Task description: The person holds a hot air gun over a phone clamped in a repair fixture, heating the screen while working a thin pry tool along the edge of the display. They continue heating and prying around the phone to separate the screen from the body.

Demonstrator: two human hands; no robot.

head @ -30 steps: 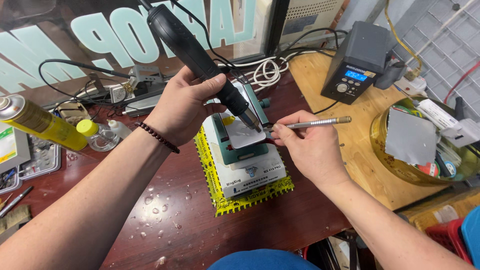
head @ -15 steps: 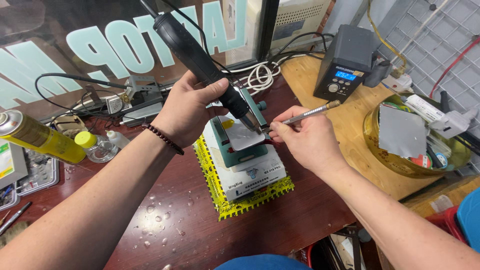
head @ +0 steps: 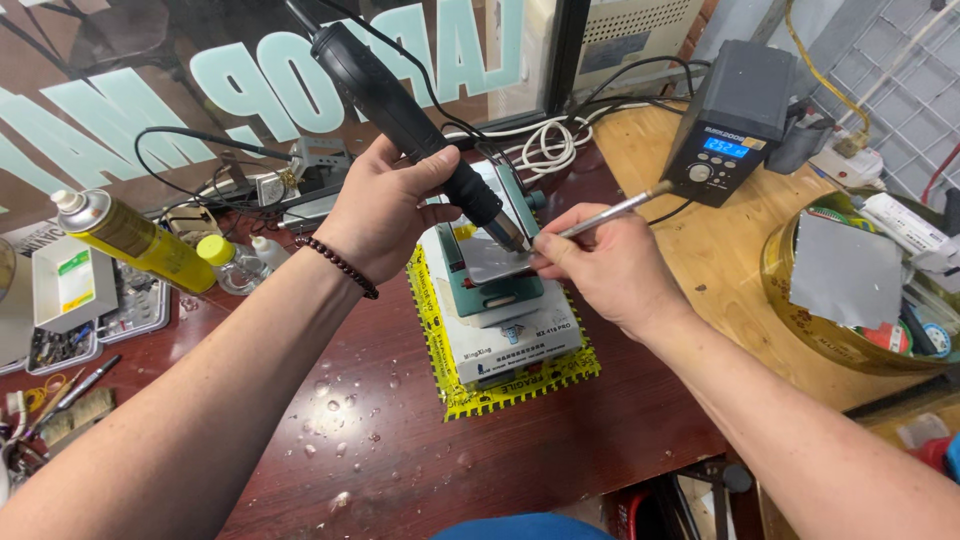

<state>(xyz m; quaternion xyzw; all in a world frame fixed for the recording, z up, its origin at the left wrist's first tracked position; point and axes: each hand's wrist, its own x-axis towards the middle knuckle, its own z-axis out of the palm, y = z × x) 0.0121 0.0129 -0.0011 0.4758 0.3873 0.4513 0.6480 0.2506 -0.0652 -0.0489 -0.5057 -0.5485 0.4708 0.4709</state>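
Observation:
My left hand (head: 385, 205) grips a black hot-air gun (head: 400, 105), its nozzle angled down onto a small grey metal plate (head: 495, 260). The plate lies clamped on a teal holder (head: 495, 290) that rests on a white box (head: 510, 340) wrapped in yellow tape. My right hand (head: 610, 265) holds thin metal tweezers (head: 610, 212) with their tips at the plate's right edge, next to the nozzle. A dark bead bracelet circles my left wrist.
A black rework station (head: 730, 120) with a blue display stands at the back right. A glass bowl (head: 790, 310) with a grey sheet and small parts sits far right. A yellow spray can (head: 135, 240), small bottles and a parts tray (head: 80, 300) lie left. Cables run behind.
Both hands stay on the plate. The tweezers have tilted up a little more at their far end, and the view has shifted slightly.

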